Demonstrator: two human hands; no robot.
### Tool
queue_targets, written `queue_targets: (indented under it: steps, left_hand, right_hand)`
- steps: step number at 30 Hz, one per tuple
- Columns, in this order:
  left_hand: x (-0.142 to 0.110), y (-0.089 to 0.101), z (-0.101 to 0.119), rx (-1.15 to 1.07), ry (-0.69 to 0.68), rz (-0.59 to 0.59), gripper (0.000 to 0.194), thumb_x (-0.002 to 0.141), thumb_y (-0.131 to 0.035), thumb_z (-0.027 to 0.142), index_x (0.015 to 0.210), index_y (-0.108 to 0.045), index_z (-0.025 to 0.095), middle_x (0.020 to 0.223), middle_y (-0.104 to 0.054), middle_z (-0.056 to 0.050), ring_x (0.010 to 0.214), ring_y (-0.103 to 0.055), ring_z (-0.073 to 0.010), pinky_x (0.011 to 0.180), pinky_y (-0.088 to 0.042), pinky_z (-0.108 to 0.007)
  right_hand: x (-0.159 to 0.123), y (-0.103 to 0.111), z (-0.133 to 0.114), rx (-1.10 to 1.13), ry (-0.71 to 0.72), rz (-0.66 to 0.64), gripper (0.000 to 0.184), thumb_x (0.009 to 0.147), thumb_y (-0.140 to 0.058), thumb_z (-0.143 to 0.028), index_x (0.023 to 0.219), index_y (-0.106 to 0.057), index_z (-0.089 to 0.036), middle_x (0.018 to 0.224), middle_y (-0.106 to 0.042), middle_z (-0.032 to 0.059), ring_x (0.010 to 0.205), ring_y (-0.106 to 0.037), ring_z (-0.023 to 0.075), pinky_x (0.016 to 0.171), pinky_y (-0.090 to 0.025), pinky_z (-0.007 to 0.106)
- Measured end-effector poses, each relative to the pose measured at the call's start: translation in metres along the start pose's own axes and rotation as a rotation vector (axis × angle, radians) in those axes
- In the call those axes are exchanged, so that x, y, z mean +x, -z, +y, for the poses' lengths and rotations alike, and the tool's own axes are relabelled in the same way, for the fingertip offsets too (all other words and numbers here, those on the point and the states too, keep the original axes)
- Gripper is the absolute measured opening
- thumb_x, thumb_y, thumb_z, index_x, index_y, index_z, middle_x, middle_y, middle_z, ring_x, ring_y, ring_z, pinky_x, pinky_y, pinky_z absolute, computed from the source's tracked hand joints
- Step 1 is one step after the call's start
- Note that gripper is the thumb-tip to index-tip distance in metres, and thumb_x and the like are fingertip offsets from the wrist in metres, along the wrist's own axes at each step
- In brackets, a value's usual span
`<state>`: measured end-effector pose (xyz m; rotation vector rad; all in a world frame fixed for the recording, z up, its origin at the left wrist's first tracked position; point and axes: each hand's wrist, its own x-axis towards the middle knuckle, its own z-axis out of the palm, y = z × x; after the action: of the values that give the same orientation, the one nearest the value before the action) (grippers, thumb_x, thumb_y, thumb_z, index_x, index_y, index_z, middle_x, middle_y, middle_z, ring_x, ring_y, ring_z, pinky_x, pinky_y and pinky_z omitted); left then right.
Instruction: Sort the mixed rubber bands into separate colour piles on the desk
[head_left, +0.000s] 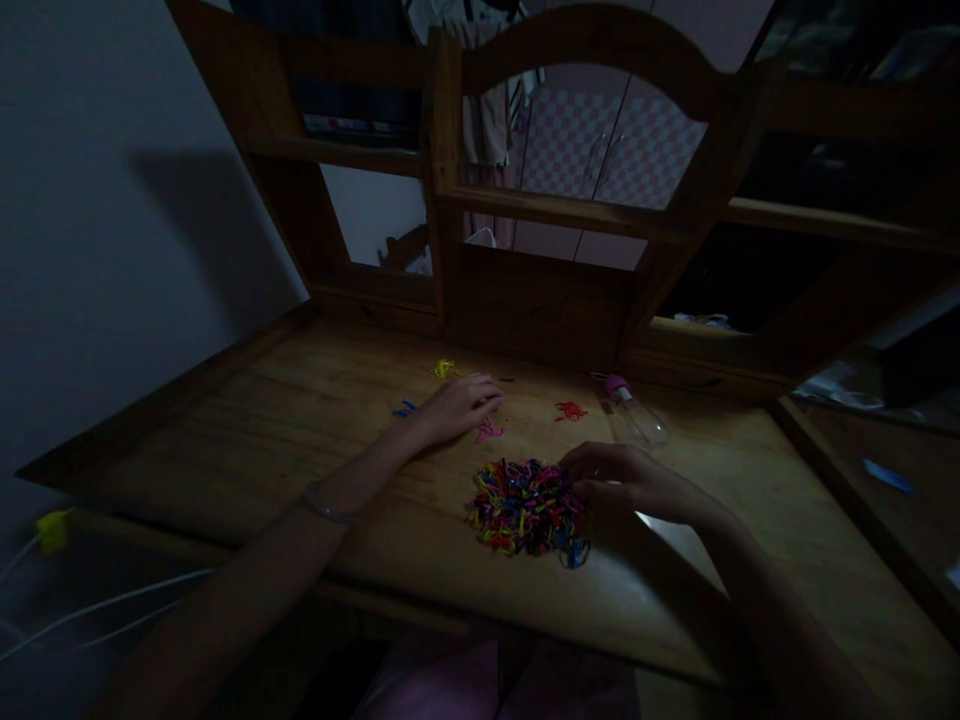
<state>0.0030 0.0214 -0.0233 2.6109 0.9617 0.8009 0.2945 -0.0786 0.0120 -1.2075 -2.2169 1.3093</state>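
Observation:
A heap of small multicoloured rubber bands [525, 505] lies on the wooden desk [300, 440] in front of me. My right hand [622, 480] rests at the heap's right edge, fingers curled down into the bands. My left hand [457, 405] lies palm down farther back, fingers together and reaching toward a small pink cluster [489, 432]. Around it sit little sorted clusters: yellow [444, 369], blue [403, 408] and red [570, 411].
A small clear bottle with a pink cap [634, 412] lies on its side behind my right hand. A wooden shelf unit [540, 210] stands along the desk's back edge. White cables and a yellow clip [52, 530] hang off the left. The room is dim.

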Motion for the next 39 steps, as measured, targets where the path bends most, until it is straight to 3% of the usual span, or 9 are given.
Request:
queue_targets:
  steps: [8,16,23,30,39]
  left_hand:
    - [0.000,-0.002,-0.002,0.018,0.011,-0.001,0.025,0.094,-0.045,0.030,0.097,-0.066,0.017,0.094,-0.064,-0.006,0.091,-0.057,-0.0184,0.083,-0.044,-0.031]
    - [0.000,-0.001,-0.002,0.023,0.014,0.007,0.026,0.094,-0.044,0.031,0.096,-0.066,0.018,0.094,-0.065,-0.006,0.091,-0.058,-0.0187,0.083,-0.045,-0.032]
    - [0.001,-0.001,-0.005,0.060,0.009,0.033,0.026,0.095,-0.043,0.032,0.097,-0.067,0.019,0.094,-0.066,-0.006,0.092,-0.058,-0.0195,0.085,-0.045,-0.033]
    - [0.000,-0.001,-0.005,0.062,0.009,0.043,0.026,0.095,-0.044,0.031,0.097,-0.067,0.018,0.093,-0.065,-0.006,0.090,-0.059,-0.0188,0.082,-0.045,-0.032]
    - [0.000,-0.001,-0.007,0.062,0.014,0.033,0.027,0.095,-0.043,0.032,0.099,-0.067,0.019,0.094,-0.065,-0.006,0.091,-0.058,-0.0191,0.083,-0.045,-0.032]
  right_hand:
    - [0.012,-0.021,-0.010,-0.153,0.105,0.259,0.024,0.086,-0.060,-0.041,0.098,-0.070,-0.022,0.094,-0.067,0.0063,0.076,-0.060,0.0160,0.065,-0.046,0.028]
    - [0.022,-0.045,-0.008,-0.218,0.125,0.333,0.021,0.083,-0.065,-0.038,0.091,-0.069,-0.019,0.085,-0.063,0.0042,0.071,-0.057,0.0140,0.062,-0.043,0.026]
    - [0.023,-0.043,-0.002,-0.012,0.066,0.320,0.018,0.083,-0.064,-0.035,0.084,-0.072,-0.019,0.080,-0.066,0.0031,0.062,-0.056,0.0121,0.054,-0.041,0.024]
    - [0.024,-0.031,0.000,0.212,0.077,0.318,0.022,0.076,-0.071,-0.040,0.080,-0.075,-0.019,0.086,-0.069,0.0064,0.079,-0.063,0.0183,0.068,-0.047,0.029]
    - [0.016,-0.020,-0.002,0.420,-0.080,0.389,0.023,0.072,-0.074,-0.040,0.075,-0.073,-0.018,0.072,-0.067,0.0037,0.065,-0.058,0.0137,0.060,-0.043,0.027]
